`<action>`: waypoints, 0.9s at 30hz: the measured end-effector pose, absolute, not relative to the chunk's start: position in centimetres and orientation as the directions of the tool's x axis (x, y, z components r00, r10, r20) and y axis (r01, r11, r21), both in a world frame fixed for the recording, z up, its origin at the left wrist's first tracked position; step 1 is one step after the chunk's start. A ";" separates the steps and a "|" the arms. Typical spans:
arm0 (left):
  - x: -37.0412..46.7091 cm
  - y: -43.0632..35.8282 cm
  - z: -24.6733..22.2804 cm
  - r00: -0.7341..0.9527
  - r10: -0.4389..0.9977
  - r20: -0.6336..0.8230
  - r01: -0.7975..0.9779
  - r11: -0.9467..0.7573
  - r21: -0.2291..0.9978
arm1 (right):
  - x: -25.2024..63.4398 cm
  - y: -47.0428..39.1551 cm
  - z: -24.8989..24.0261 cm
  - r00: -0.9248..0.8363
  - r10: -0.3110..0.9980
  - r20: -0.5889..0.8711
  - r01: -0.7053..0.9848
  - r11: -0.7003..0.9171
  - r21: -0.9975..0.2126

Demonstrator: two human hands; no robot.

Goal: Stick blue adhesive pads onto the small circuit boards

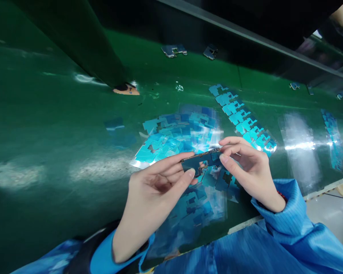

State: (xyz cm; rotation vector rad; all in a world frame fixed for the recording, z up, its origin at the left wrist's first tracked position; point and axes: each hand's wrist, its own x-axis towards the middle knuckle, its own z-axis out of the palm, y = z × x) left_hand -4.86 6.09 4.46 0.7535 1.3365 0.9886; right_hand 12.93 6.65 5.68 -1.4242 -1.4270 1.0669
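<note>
Small dark board (201, 161) held up over the green tabletop (45, 125), pinched at both ends: left hand (151, 194) grip clamped on its left end, right hand (246, 167) on the right. Looks mid-job, with loose blue film pieces (174, 137) heaped just behind and a strip of blue pieces (242, 118) apparently unused.

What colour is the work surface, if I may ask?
The work surface is glossy dark green, seen in the head view.

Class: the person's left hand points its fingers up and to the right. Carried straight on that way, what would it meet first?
The left hand already pinches the small dark part; just beyond it lie the right hand's fingertips, probably met first, though depth is unclear.
</note>
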 end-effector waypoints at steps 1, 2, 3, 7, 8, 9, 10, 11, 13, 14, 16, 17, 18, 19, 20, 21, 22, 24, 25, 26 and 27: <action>-4.9 6.1 4.4 -0.026 0.906 -0.424 -0.145 0.416 0.898 | 12.9 6.7 5.6 -0.001 1.000 -0.014 0.277 -0.013 -0.961; -4.9 6.1 4.4 -0.011 0.909 -0.417 -0.143 0.411 0.900 | 12.9 6.7 5.5 0.005 1.000 -0.017 0.267 -0.017 -0.963; -5.0 6.2 4.3 0.000 0.912 -0.411 -0.138 0.407 0.903 | 12.9 6.7 5.5 0.008 1.000 -0.017 0.260 -0.019 -0.965; -5.2 6.4 4.2 0.019 0.911 -0.413 -0.134 0.412 0.901 | 12.8 6.7 5.4 0.007 1.000 -0.015 0.251 -0.016 -0.968; -5.2 6.4 4.2 0.027 0.909 -0.417 -0.145 0.416 0.898 | 12.8 6.6 5.4 0.007 1.000 -0.012 0.255 -0.013 -0.967; -5.2 6.4 4.2 0.042 0.907 -0.419 -0.158 0.420 0.894 | 12.8 6.6 5.4 0.008 1.000 -0.006 0.261 -0.008 -0.965; -5.2 6.4 4.2 0.053 0.906 -0.420 -0.169 0.423 0.890 | 12.8 6.6 5.4 0.008 1.000 0.000 0.270 -0.002 -0.963; -5.1 6.4 4.3 0.052 0.905 -0.423 -0.173 0.425 0.888 | 12.8 6.7 5.3 0.011 1.000 0.009 0.282 0.006 -0.959; -5.1 6.4 4.3 0.027 0.906 -0.423 -0.168 0.421 0.891 | 13.0 6.8 5.2 0.017 0.999 0.034 0.319 0.027 -0.947; -5.0 6.4 4.3 0.018 0.909 -0.417 -0.162 0.414 0.896 | 13.2 6.8 5.1 0.024 0.998 0.050 0.345 0.039 -0.938; -5.1 6.3 4.3 0.033 0.914 -0.404 -0.145 0.405 0.903 | 13.5 7.0 4.9 0.043 0.996 0.080 0.402 0.056 -0.914; -5.2 6.3 4.3 0.050 0.916 -0.399 -0.136 0.402 0.906 | 13.7 7.1 4.8 0.052 0.994 0.092 0.425 0.061 -0.903; -5.3 6.3 4.2 0.071 0.916 -0.396 -0.130 0.402 0.907 | 13.8 7.2 4.7 0.058 0.993 0.098 0.440 0.063 -0.896; -5.5 6.3 4.1 0.085 0.916 -0.393 -0.128 0.401 0.907 | 13.9 7.2 4.7 0.063 0.993 0.102 0.446 0.064 -0.893; -5.6 6.3 3.9 0.093 0.916 -0.391 -0.130 0.401 0.907 | 13.9 7.2 4.7 0.062 0.993 0.103 0.443 0.065 -0.894; -5.6 6.3 3.8 0.096 0.916 -0.390 -0.138 0.400 0.906 | 13.8 7.1 4.7 0.057 0.993 0.102 0.433 0.067 -0.899; -5.7 6.3 3.7 0.101 0.913 -0.395 -0.149 0.406 0.901 | 13.7 7.1 4.7 0.049 0.994 0.098 0.419 0.069 -0.905; -5.6 6.4 3.4 0.113 0.901 -0.419 -0.170 0.433 0.885 | 13.2 6.9 4.6 0.026 0.997 0.073 0.375 0.058 -0.925; -5.5 6.4 3.3 0.120 0.893 -0.433 -0.179 0.449 0.876 | 12.9 6.9 4.5 0.016 0.999 0.052 0.349 0.043 -0.936; -5.5 6.4 3.2 0.128 0.886 -0.445 -0.190 0.462 0.866 | 12.7 6.9 4.4 0.006 1.000 0.025 0.323 0.022 -0.946; -5.4 6.4 3.1 0.138 0.880 -0.454 -0.201 0.473 0.858 | 12.6 6.9 4.2 0.000 1.000 -0.005 0.302 -0.004 -0.953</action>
